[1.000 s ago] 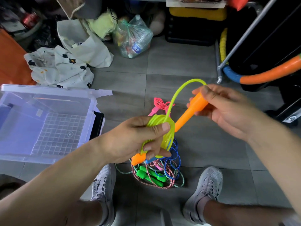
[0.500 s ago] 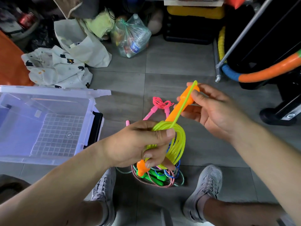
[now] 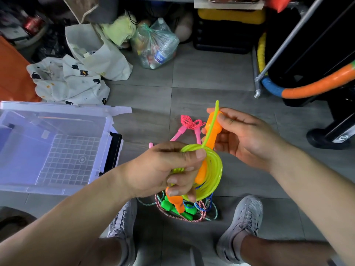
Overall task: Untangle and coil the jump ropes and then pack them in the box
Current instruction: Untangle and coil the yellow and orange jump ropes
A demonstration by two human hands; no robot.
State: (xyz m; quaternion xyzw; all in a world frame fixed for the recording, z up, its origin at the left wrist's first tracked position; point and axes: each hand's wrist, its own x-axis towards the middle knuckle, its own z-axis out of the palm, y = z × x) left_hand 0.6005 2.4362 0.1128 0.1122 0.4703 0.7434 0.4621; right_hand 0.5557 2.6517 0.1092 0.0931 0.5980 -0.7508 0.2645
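My left hand [image 3: 165,169] grips a coil of neon-green jump rope [image 3: 216,175] together with one orange handle [image 3: 177,203] that points down. Just to the right, my right hand [image 3: 244,137] holds the rope's other orange handle [image 3: 212,129], with the thumb pinning the last green strand against it. That handle's lower end reaches into the coil. On the floor below lies a tangle of ropes with green handles [image 3: 184,210], and a pink jump rope [image 3: 190,125] lies behind the hands. The clear plastic box [image 3: 57,148] stands open at the left.
My two grey shoes [image 3: 242,225] flank the rope pile on the grey tile floor. Bags and cloths [image 3: 99,58] lie beyond the box. A metal rack leg [image 3: 258,89] and an orange and blue padded hoop [image 3: 307,87] stand at the right.
My right hand has brought the orange handle down and left to the coil, taking up the loose green loop. The coil in my left hand has grown.
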